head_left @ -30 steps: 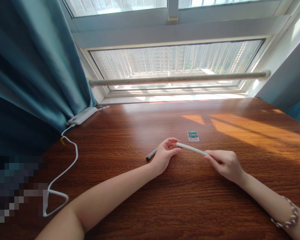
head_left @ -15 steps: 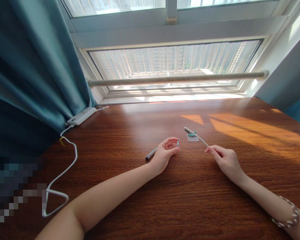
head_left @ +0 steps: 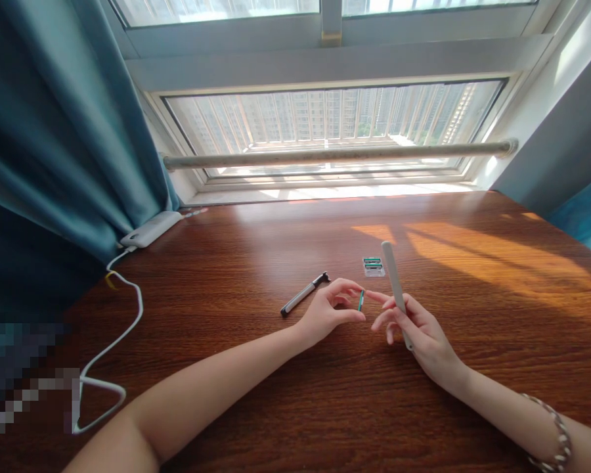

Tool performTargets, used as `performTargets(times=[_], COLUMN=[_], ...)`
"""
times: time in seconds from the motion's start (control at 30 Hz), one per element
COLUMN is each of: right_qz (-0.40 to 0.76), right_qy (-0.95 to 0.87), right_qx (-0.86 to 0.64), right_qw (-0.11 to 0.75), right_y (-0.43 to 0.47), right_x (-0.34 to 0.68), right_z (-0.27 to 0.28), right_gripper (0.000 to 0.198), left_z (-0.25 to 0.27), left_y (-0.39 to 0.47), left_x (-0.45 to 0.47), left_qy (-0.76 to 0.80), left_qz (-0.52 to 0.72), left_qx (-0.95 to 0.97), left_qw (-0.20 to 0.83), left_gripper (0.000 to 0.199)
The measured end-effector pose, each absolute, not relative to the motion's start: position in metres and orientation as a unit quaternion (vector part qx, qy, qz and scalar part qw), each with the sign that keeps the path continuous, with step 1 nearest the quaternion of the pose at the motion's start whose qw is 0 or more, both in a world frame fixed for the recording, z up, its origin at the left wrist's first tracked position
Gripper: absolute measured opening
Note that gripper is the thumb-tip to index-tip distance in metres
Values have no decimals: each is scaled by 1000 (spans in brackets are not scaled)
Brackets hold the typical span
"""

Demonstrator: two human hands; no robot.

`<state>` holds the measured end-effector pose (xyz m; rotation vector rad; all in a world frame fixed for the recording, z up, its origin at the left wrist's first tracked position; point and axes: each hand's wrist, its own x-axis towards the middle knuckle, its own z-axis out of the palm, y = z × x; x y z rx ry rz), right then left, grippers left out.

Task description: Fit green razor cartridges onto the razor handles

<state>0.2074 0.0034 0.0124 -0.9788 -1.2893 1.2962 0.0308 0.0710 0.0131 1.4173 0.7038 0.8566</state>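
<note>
Presently we find both hands low in the centre of the frame, over the dark red-brown wooden table [head_left: 256, 420]. The left hand [head_left: 328, 312] pinches a small teal-green razor cartridge [head_left: 360, 300] upright between thumb and forefinger — a firm fingertip grasp. The right hand [head_left: 416, 332] is closed on the lower part of a slim white razor handle [head_left: 394, 286], which points up and away toward the window, its free end above the fingers; the right forefinger reaches out to the cartridge and appears to touch it or come just beside it.

Compared with a second ago, we note that handle and cartridge, then joined in one line between the hands, are now apart: half a second ago the handle had swung off toward the upper right, and it has since come back beside the left hand. In our judgement the cartridge has been detached.

Just beyond the hands, centre frame, lies a small clear plastic cartridge tray [head_left: 373, 266] with green inserts, close to the handle's tip. A black-and-silver pen-like tool [head_left: 304, 294] lies on the table to the left of the left hand, now uncovered. At upper left a white power bank [head_left: 150, 229] sits by the teal curtain [head_left: 54, 131], its white cable [head_left: 103, 355] trailing down the left edge.
</note>
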Motion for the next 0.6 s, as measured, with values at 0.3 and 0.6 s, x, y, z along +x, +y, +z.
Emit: performTargets(times=[0.3,0.6], right_qz=[468,311], right_qy=[-627,-755], right_qx=[-434,-422], right_qw=[447,393], right_y=[0,0], right_x=[210,213], right_z=[12,13], right_gripper=[17,30], left_z=[13,13], left_y=[71,67], left_x=[31,32], left_qy=[310,300], left_qz=[355,344], left_qx=[617,623], left_qw=[630,636], left_gripper=[41,37])
